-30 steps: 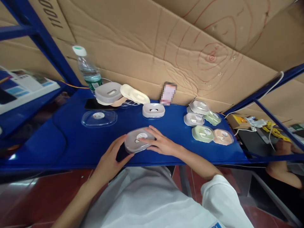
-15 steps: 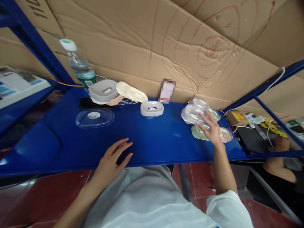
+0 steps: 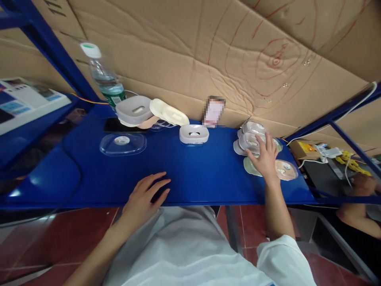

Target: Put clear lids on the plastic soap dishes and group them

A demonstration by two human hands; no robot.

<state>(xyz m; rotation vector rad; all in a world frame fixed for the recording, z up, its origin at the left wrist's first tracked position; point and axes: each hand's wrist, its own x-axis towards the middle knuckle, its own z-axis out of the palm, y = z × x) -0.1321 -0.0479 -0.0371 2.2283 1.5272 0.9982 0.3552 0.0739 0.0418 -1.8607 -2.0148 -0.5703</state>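
My right hand (image 3: 264,158) is over a group of shallow oval plastic dishes at the right of the blue table, fingers spread. Its thumb and index finger are at the right end of a grey oval dish (image 3: 249,142); whether they touch it I cannot tell. Behind that dish is another grey dish (image 3: 253,127). A green piece (image 3: 250,166) lies partly under the hand, and a peach one (image 3: 286,169) sits to its right. My left hand (image 3: 147,192), empty with fingers apart, is near the table's front edge. A pale grey oval dish (image 3: 194,136) stands at the middle back.
A clear oval lid (image 3: 123,144) lies on the left of the blue table (image 3: 190,174). Behind it are a large grey dish (image 3: 134,109), cream pieces (image 3: 169,112), a dark phone (image 3: 111,125) and a water bottle (image 3: 106,81). A blurred-out phone (image 3: 214,112) leans on the cardboard (image 3: 166,55).
The view has shifted slightly, so most things appear further right. Under my right hand the grey dish looks more level, and the fingers are spread further. My left hand has barely moved.
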